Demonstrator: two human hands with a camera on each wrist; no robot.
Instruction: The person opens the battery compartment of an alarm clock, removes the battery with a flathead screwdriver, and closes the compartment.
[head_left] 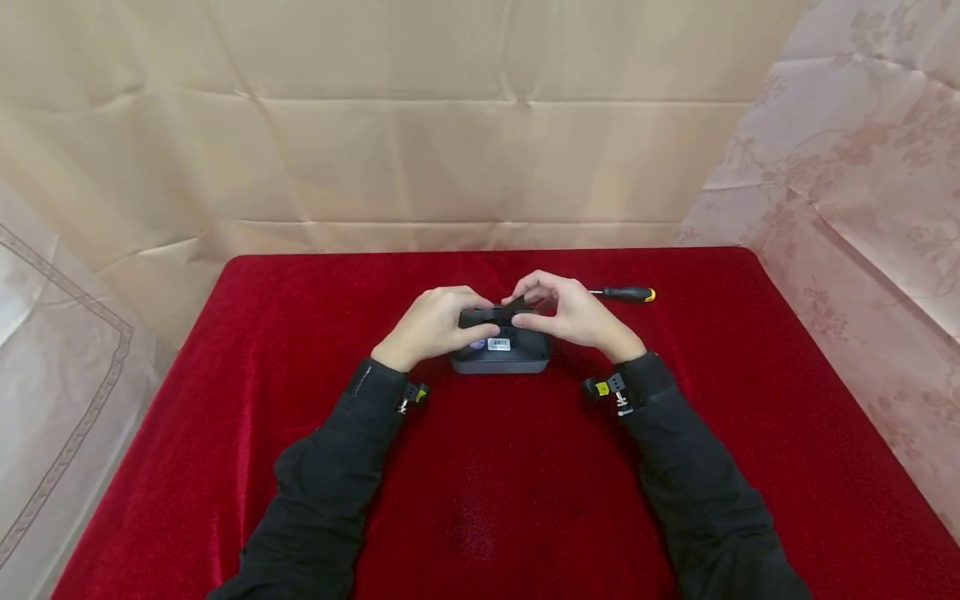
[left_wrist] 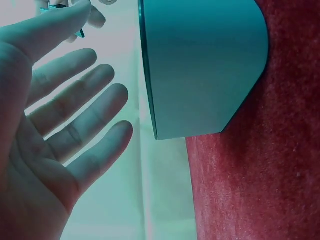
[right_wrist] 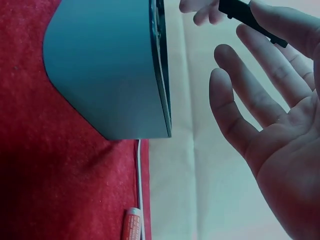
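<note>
From the head camera, a grey box (head_left: 501, 350) sits in the middle of the bench (head_left: 225, 433), which wears a soft red cloth. The box lies bottom up, with little stickers showing. The left hand (head_left: 431, 325) rests on its left end, fingers bent over the top to keep it from sliding. The right hand (head_left: 570, 312) pinches a small black piece (head_left: 513, 307) at the far edge of the box. A good way to do this is to hold the box down firmly and lift the piece slowly, straight up, so nothing snaps. A screwdriver (head_left: 626, 294) with a black and yellow handle lies just to the right, on the cloth.

The left wrist camera shows the smooth, hard side of the box (left_wrist: 200, 65) with a round corner, and long fingers (left_wrist: 80, 115) spread out beside it.

The right wrist camera shows the box (right_wrist: 105, 65) on the fuzzy cloth, and the thin black piece (right_wrist: 245, 15) held up between the fingertips, maybe plastic, though it is hard to tell.
</note>
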